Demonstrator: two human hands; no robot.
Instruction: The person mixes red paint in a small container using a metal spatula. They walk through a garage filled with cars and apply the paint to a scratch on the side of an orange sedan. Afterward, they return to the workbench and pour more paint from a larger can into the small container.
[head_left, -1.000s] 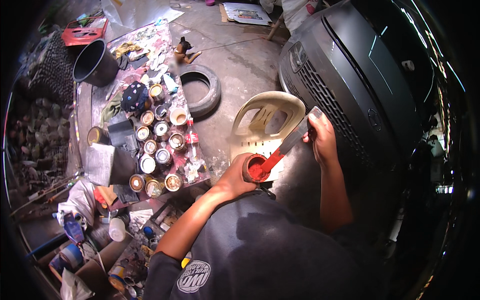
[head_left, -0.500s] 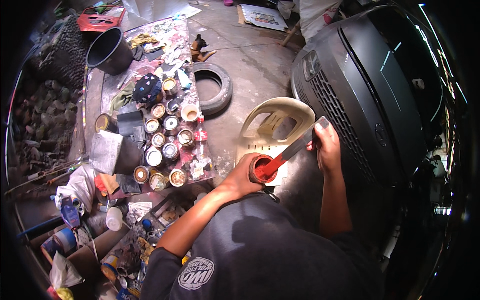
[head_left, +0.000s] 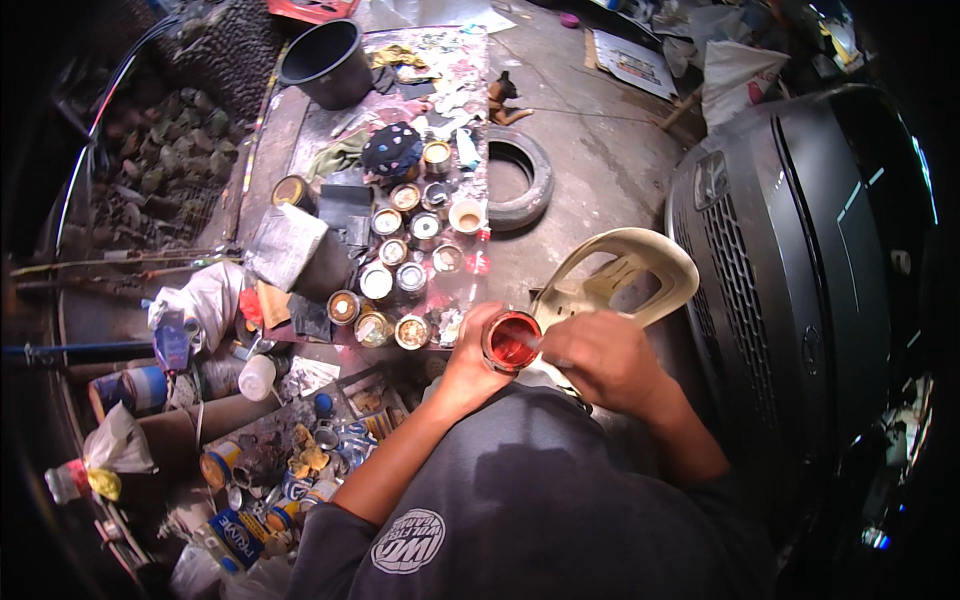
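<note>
Carefully now: you're clasping the red paint can (head_left: 511, 341) in your left hand (head_left: 472, 352), right hand (head_left: 608, 358) closed on the stirring stick beside the cream chair (head_left: 640, 270); keep it level.

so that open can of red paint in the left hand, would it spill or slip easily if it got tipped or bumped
Probably. The can of red paint has no lid and shows liquid near its rim, so a small tilt may spill it. The left hand wraps only its side; paint-smeared metal could be slippery. It likely feels heavy for its size.

Bottom left there's a blue-and-white labelled packet (head_left: 232, 533) lying in the clutter, plus printed paper sheets (head_left: 632, 62) flat on the floor up top.
</note>
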